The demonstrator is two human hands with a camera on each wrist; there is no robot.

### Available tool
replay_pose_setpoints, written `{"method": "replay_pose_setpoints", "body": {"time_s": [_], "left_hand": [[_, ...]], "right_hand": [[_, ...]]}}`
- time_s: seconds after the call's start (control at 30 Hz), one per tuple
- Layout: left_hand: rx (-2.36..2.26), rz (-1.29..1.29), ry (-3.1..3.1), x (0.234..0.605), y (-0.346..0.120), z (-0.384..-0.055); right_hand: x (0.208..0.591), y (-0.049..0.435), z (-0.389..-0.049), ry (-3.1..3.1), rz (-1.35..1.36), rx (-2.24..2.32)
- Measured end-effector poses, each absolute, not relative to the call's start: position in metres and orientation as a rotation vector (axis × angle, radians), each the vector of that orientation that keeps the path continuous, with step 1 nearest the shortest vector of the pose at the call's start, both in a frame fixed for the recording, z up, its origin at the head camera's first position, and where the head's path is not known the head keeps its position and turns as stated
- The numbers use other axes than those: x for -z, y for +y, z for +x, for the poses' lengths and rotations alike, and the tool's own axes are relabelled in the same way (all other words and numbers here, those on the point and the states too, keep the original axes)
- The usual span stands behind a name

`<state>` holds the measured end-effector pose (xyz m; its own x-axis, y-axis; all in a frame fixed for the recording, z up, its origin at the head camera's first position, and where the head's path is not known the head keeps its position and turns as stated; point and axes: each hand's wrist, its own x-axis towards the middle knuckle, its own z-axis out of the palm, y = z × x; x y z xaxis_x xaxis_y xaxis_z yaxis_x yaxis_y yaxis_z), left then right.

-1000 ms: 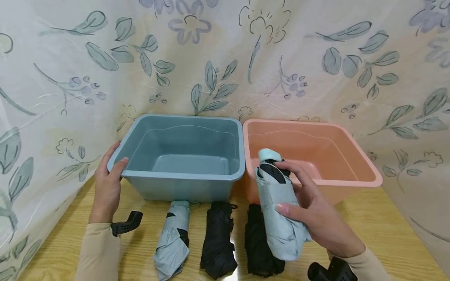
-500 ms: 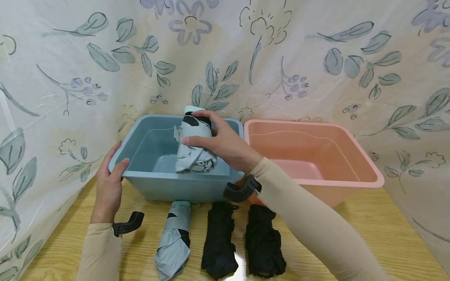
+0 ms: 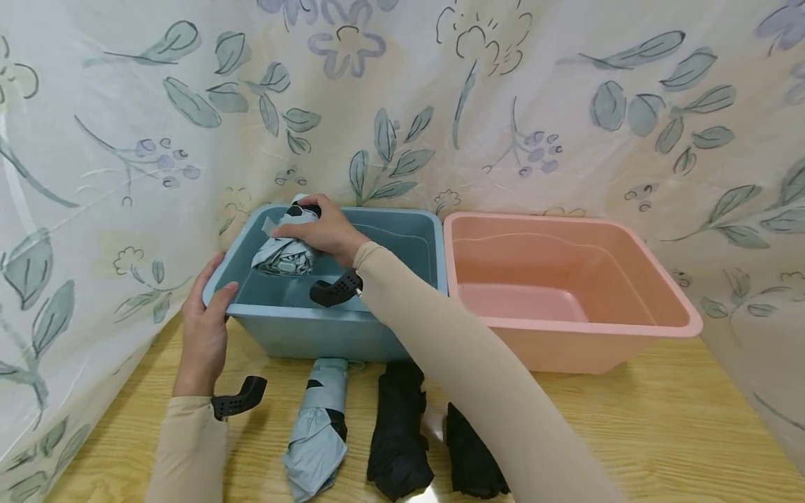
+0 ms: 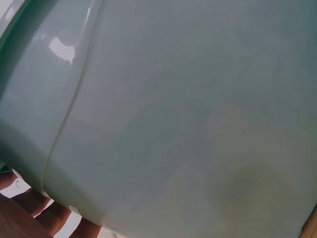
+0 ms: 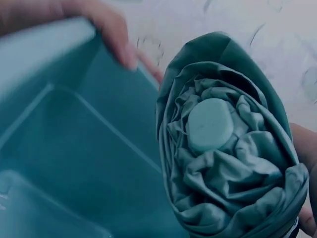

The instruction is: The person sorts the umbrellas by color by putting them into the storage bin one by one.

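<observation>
My right hand grips a folded light blue umbrella over the left part of the blue plastic bin. In the right wrist view the umbrella shows its rolled fabric and a pale round-cornered end piece, with the bin's inside wall beside it. At the bin's front left corner my left hand holds the rim, thumb on top and fingers around the outside. The left wrist view is filled by the bin's wall, with some fingers at the lower left.
A pink bin stands right of the blue one. In front on the wooden table lie another light blue umbrella, a black umbrella and a second black one, partly behind my right forearm. A flowered sheet hangs behind.
My right hand has carried the light blue umbrella leftward, from in front of the pink bin to over the blue bin's left part. The left hand keeps its hold on the rim.
</observation>
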<state>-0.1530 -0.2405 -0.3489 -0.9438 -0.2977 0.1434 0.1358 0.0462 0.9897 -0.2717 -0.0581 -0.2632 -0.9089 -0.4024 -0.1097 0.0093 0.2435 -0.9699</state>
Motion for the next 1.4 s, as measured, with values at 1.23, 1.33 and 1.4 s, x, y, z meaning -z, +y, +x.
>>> {"method": "replay_pose_setpoints", "body": {"time_s": [1.23,1.33,1.4], "left_hand": [[2.027,0.138,-1.957,0.350,-0.239,-0.154],[2.016,0.131,-1.961,0.351,-0.240,-0.154],[2.013,0.130,-1.965,0.351,-0.240,-0.154]], "right_hand": [[0.298,-0.103,-0.283,2.196,-0.616,0.923],[0.297,-0.103,-0.283,2.179,-0.633,0.879],[0.297,-0.103,-0.283,2.163,-0.643,0.861]]}}
